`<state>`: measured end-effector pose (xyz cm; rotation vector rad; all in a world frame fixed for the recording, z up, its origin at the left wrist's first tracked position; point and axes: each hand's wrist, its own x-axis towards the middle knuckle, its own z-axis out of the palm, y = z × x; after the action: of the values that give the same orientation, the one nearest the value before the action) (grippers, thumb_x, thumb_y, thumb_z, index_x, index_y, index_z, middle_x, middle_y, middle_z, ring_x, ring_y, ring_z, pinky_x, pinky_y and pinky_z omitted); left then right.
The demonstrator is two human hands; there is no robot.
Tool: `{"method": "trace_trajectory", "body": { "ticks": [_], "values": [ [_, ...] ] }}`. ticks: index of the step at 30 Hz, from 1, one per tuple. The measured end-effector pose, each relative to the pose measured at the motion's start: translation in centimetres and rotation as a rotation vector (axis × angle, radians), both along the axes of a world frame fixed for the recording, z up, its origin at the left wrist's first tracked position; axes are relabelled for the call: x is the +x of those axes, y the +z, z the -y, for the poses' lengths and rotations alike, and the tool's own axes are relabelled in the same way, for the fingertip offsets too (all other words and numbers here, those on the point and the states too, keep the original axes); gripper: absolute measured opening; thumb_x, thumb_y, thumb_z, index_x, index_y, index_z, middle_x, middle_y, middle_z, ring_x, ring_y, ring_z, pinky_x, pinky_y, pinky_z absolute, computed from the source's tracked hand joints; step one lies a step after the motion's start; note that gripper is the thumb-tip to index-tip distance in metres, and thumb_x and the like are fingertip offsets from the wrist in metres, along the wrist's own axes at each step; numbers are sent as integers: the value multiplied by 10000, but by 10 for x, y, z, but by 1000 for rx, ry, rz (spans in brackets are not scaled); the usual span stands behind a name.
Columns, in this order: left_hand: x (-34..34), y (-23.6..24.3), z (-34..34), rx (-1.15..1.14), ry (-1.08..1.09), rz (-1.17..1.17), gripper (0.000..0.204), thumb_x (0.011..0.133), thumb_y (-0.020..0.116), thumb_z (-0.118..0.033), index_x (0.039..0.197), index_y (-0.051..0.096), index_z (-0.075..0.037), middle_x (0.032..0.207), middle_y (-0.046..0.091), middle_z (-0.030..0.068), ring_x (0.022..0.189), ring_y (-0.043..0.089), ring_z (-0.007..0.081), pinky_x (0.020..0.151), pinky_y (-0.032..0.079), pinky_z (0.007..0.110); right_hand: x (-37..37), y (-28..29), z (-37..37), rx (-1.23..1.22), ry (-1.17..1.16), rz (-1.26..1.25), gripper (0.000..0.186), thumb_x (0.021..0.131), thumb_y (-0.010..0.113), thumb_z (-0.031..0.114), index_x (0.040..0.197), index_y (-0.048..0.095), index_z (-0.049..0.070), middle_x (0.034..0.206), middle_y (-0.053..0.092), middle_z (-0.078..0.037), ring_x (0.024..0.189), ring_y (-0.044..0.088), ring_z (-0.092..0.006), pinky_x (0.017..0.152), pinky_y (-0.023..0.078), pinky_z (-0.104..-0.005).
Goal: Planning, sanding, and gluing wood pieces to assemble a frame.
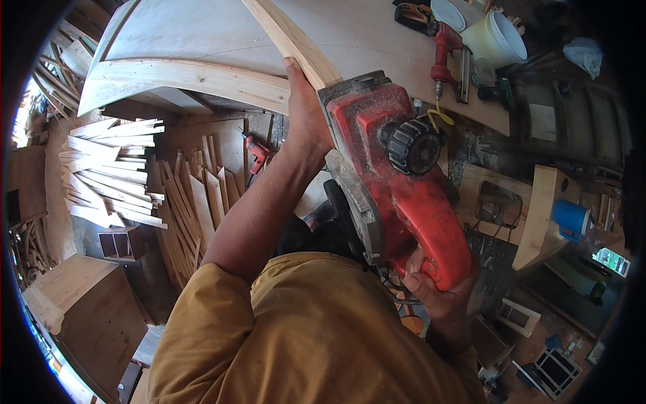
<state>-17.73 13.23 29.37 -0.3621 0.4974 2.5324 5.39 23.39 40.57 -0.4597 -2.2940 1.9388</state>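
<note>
A red electric hand planer (377,155), dusty and with a black ribbed knob, lies over the near end of a curved wooden strip (296,40). My right hand (437,289) is wrapped round the planer's rear handle. On the left side of the strip, just ahead of the planer, my left hand (306,111) grips the wood, its thumb up along the edge. The fingers of that hand are mostly hidden beneath the strip. Another curved strip (202,73) lies on the pale workbench board (222,34) to the left.
A red air nailer (444,57) with a yellow hose and a white bucket (501,40) stand at the far right of the bench. On the left are a red drill (257,153), stacked offcuts (114,172) and a wooden box (94,316). A blue mug-like container (568,220) is at right.
</note>
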Motion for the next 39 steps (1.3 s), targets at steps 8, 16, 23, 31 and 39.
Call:
{"method": "trace_trajectory", "body": {
  "ticks": [8,16,23,31,39],
  "values": [
    [4,19,-3,-65,-56,-6,787,900,212,-692,1397,295,-87,1322,440,181,1195,467,341,999,406,487,-8,-1,-1,45,15,-49,341,723,792,162,931,609,-37,707,593,-23,617,565,-91,588,489,-253],
    [-9,9,-5,-17,-4,-96,746,915,197,-672,1362,358,-96,1263,489,147,1145,504,299,956,450,428,0,18,-16,3,-168,-155,362,719,794,192,916,600,-43,708,591,-45,586,546,-104,535,446,-242],
    [-11,19,-12,-169,65,43,632,900,250,-691,667,422,-130,554,389,9,475,402,166,431,351,309,32,9,-18,-43,-169,-44,295,690,797,177,827,609,-5,703,595,-47,587,559,-123,535,446,-256],
    [-6,26,-11,-206,70,52,600,910,275,-673,726,418,-120,588,388,6,529,409,147,467,369,303,34,0,-12,85,21,89,270,652,809,126,830,640,13,692,607,-55,568,579,-159,537,457,-272],
    [-1,28,-2,-118,26,10,566,936,274,-632,852,459,-104,676,463,31,612,506,163,551,465,306,15,0,-10,190,107,8,285,672,802,117,871,637,-2,699,602,-49,586,583,-141,553,469,-270]
  ]
}}
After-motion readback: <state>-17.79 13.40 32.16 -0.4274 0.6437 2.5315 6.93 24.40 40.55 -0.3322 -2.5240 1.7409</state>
